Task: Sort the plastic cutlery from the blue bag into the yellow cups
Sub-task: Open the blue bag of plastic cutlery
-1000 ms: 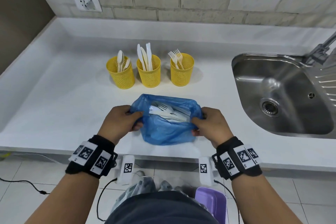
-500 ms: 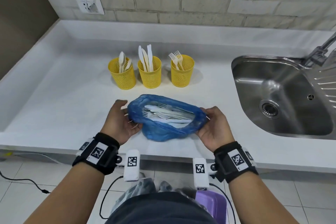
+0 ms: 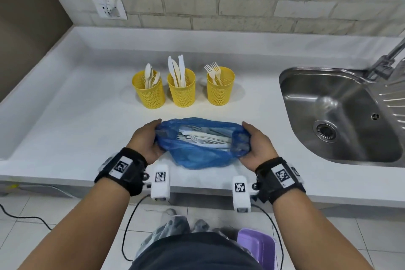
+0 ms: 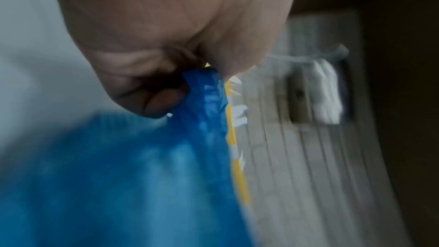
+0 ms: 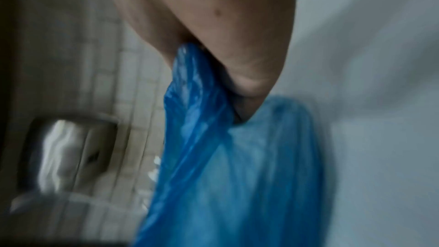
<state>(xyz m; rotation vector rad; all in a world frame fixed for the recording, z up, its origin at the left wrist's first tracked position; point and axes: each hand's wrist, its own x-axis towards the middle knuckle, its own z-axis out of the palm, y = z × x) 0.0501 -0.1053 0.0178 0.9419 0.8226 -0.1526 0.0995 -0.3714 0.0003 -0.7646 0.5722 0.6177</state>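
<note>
A blue plastic bag (image 3: 198, 156) lies near the counter's front edge, its mouth stretched wide, with white plastic cutlery (image 3: 203, 138) showing inside. My left hand (image 3: 147, 140) grips the bag's left rim (image 4: 204, 100). My right hand (image 3: 256, 144) grips the right rim (image 5: 197, 85). Behind the bag stand three yellow mesh cups: the left cup (image 3: 150, 94) holds spoons, the middle cup (image 3: 182, 92) knives, the right cup (image 3: 220, 90) forks.
A steel sink (image 3: 341, 114) with a tap (image 3: 385, 61) is sunk into the white counter (image 3: 76, 116) at the right. A wall socket (image 3: 109, 9) with a white cable sits on the brick wall. A purple box (image 3: 256, 245) lies on the floor below.
Both hands have turned palms inward and pulled apart, stretching the bag's mouth wider. The bag's rim has rolled down, and more cutlery shows inside.
</note>
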